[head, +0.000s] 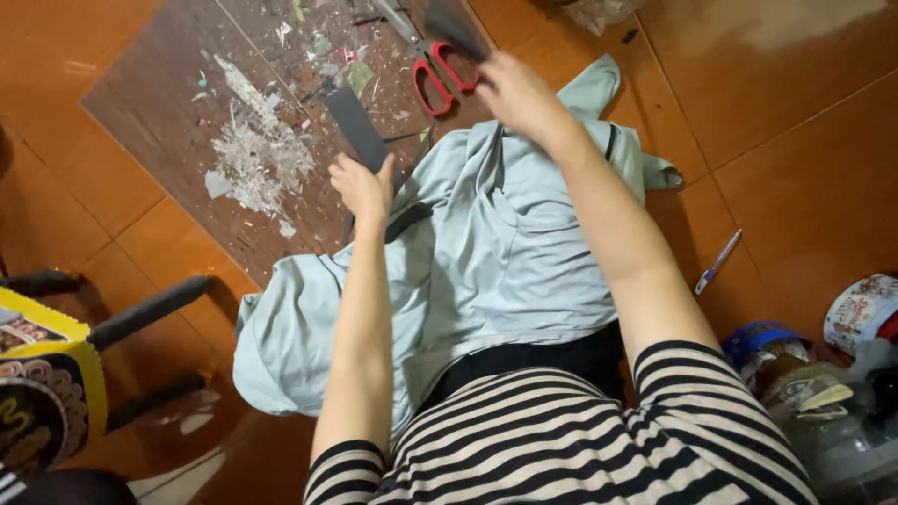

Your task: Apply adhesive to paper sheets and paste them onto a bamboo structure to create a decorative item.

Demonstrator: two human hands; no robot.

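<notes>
While the left hand pinches a dark strip over the board's near edge and the right hand grips another dark piece by the red scissors, either could slip onto the pale garment.

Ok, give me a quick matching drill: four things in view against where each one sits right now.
Things:
1. red-handled scissors
2. dark rectangular strip
3. blue-and-white pen
4. pale green cloth garment

Places:
A. across the person's lap
B. on the orange tiled floor, to the right
C. held in the left hand
D. on the brown board, by the right hand

Pairs: 1-D, 2-C, 3-B, 4-A
</notes>
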